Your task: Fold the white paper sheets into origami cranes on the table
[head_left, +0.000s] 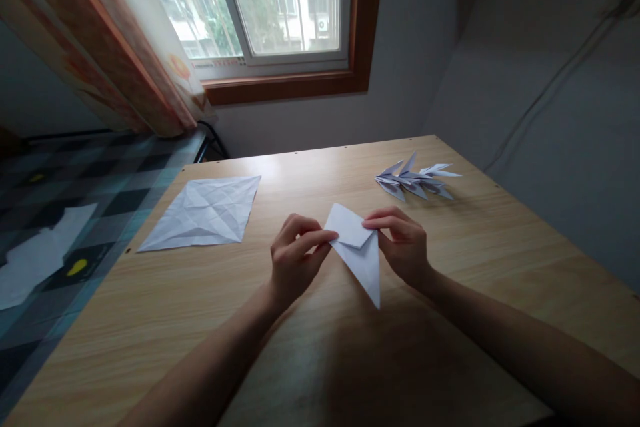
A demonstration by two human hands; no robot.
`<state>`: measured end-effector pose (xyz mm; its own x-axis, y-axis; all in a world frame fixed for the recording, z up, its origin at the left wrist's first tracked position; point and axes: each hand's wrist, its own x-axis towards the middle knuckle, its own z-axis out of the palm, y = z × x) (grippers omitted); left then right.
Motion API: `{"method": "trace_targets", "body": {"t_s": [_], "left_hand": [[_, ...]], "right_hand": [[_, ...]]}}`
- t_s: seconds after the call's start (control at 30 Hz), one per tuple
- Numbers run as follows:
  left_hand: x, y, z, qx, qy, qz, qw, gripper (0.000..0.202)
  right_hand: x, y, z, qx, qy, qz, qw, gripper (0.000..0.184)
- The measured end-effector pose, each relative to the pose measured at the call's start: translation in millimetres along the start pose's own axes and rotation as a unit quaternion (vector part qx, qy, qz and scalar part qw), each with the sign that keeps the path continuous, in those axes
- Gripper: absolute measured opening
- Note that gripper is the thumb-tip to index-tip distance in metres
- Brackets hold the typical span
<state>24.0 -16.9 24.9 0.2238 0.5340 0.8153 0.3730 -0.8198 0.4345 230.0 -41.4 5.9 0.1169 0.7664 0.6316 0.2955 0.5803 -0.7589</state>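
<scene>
A folded sheet of white paper (361,263) is held between my two hands, a little above the wooden table. Its upper part is a small flap with a pointed lower corner, and below that a long triangle tapers to a tip. My left hand (299,250) pinches the left corner between thumb and fingers. At the right corner, my right hand (403,240) grips the paper the same way. Whatever lies on the paper's far side is hidden.
A creased, unfolded white sheet (205,210) lies at the table's (310,173) left. Several folded paper pieces (415,179) form a leaf-like cluster at the back right. Torn white paper (43,257) rests on the checked cloth (30,173) beside the table. A window and curtain are behind.
</scene>
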Motion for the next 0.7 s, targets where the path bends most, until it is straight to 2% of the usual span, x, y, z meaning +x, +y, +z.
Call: {"method": "trace_targets", "body": {"t_s": [0.07, 0.17, 0.23, 0.3, 0.37, 0.43, 0.53, 0.7], "left_hand": [[-3.2, -2.3, -3.2, 0.032, -0.007, 0.066, 0.997, 0.012], [-6.5, -12.1, -6.1, 0.083, -0.076, 0.098, 0.989, 0.013], [-7.5, -20.2, -5.8, 0.114, -0.136, 0.085, 0.98, 0.015], [-8.0, -27.4, -3.7, 0.133, -0.206, 0.058, 0.968, 0.019], [-8.3, -32.6, -1.0, 0.148, -0.275, 0.032, 0.949, 0.019], [-8.8, -35.5, 1.3, 0.156, -0.321, 0.01, 0.934, 0.02], [-9.4, -36.0, 3.1, 0.157, -0.336, -0.009, 0.929, 0.019], [-9.7, -31.5, 6.4, 0.184, -0.319, -0.012, 0.93, 0.018]], "right_hand": [[-0.5, -0.7, -3.1, -0.025, 0.007, -0.036, 0.999, 0.01], [-1.0, 3.7, -6.5, -0.066, -0.005, -0.073, 0.995, 0.014], [-0.7, 11.6, -7.7, -0.094, -0.043, -0.076, 0.992, 0.015], [0.3, 22.5, -8.2, -0.126, -0.106, -0.064, 0.984, 0.017], [1.8, 32.9, -8.5, -0.163, -0.171, -0.045, 0.971, 0.022], [3.8, 39.4, -8.7, -0.199, -0.222, -0.023, 0.954, 0.028], [6.5, 39.5, -8.5, -0.238, -0.252, 0.004, 0.938, 0.029], [7.8, 29.8, -3.8, -0.285, -0.228, 0.043, 0.93, 0.014]]}}
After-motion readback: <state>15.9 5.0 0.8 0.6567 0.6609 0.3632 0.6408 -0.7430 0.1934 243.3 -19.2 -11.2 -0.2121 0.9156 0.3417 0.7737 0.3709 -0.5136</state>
